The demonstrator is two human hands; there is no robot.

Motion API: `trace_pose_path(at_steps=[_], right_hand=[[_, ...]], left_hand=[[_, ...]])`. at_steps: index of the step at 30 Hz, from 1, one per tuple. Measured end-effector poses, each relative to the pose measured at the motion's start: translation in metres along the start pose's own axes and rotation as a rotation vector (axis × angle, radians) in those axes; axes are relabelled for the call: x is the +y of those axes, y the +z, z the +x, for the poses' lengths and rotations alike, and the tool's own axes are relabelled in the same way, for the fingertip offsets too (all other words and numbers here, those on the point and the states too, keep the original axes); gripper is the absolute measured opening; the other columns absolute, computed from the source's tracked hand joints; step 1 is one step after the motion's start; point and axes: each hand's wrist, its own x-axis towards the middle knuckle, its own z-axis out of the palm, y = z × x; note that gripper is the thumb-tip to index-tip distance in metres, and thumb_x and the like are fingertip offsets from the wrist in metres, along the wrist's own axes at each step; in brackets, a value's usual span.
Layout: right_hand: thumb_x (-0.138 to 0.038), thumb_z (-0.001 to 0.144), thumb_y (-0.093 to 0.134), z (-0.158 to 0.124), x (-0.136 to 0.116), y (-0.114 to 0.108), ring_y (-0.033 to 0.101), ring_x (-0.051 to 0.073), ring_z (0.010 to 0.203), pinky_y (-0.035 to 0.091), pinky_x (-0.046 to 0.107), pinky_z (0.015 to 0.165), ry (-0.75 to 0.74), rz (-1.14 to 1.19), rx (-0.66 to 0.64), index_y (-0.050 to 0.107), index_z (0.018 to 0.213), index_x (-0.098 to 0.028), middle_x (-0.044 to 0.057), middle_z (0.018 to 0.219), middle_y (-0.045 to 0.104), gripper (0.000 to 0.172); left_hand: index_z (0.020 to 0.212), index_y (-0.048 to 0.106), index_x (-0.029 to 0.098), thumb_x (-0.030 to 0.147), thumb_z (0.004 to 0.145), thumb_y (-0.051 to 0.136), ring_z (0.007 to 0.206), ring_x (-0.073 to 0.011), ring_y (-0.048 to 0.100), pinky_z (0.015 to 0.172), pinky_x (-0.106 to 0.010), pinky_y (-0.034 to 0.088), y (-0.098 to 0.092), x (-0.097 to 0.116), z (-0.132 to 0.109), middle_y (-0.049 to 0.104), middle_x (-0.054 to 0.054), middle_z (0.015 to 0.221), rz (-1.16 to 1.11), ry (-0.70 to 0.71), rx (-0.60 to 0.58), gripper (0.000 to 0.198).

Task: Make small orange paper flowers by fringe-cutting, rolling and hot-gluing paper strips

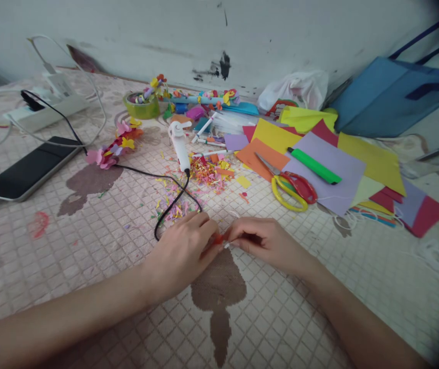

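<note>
One orange-red piece (218, 239), pinched in the left hand (190, 242) above the tablecloth (280, 318), sat beside probably white string (227, 245) pinched by the right hand (269, 241), a joining step, I judged, next needing steady pressure.

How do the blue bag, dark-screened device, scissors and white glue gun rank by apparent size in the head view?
1. Blue bag
2. Dark-screened device
3. Scissors
4. White glue gun

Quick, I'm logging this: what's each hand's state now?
Left hand: closed, holding a small orange piece.
Right hand: closed, apparently pinching something white.
</note>
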Motion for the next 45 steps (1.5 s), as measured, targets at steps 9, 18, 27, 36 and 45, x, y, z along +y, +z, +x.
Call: trace_pose_path(at_steps=[9,18,27,36,45], right_hand=[[-0.022,0.088,0.055,-0.001,-0.001,0.000,0.057,0.014,0.070,0.041,0.026,0.063,0.013,-0.013,-0.018,0.061,0.081,-0.022,0.000,0.079,0.065,0.009],[-0.022,0.088,0.053,-0.003,-0.003,0.000,0.053,0.011,0.066,0.037,0.022,0.057,0.109,0.037,-0.018,0.060,0.084,-0.019,0.000,0.079,0.063,0.009],[-0.024,0.088,0.053,-0.002,-0.008,0.006,0.048,0.011,0.063,0.035,0.022,0.054,0.139,0.177,-0.016,0.061,0.084,-0.020,-0.001,0.077,0.060,0.010],[-0.022,0.088,0.053,0.003,-0.021,0.026,0.049,0.011,0.065,0.038,0.023,0.057,0.142,0.186,0.134,0.056,0.079,-0.019,-0.002,0.073,0.055,0.009],[-0.012,0.086,0.055,0.020,-0.049,0.063,0.054,0.012,0.078,0.042,0.024,0.069,0.066,0.081,0.115,0.058,0.080,-0.019,-0.001,0.081,0.055,0.010]], left_hand=[[0.083,0.056,0.015,0.022,0.086,0.054,0.083,-0.0226,0.055,0.070,-0.037,0.046,0.001,0.001,-0.001,0.058,-0.007,0.086,0.028,0.010,0.005,0.008],[0.080,0.057,0.014,0.012,0.085,0.047,0.081,-0.0208,0.054,0.068,-0.034,0.044,0.000,0.004,0.002,0.058,-0.006,0.084,0.055,-0.023,-0.014,0.011],[0.076,0.057,0.014,0.011,0.084,0.047,0.074,-0.0161,0.054,0.066,-0.029,0.041,-0.009,0.000,0.001,0.059,-0.005,0.081,-0.039,-0.048,-0.022,0.012],[0.072,0.056,0.016,0.019,0.085,0.049,0.053,-0.0093,0.047,0.051,-0.022,0.030,-0.052,-0.035,-0.018,0.055,0.003,0.061,-0.107,-0.030,-0.144,0.015],[0.072,0.058,0.016,0.009,0.079,0.049,0.063,-0.0109,0.053,0.057,-0.022,0.036,-0.062,-0.054,-0.031,0.059,0.001,0.071,-0.174,0.098,-0.370,0.013]])
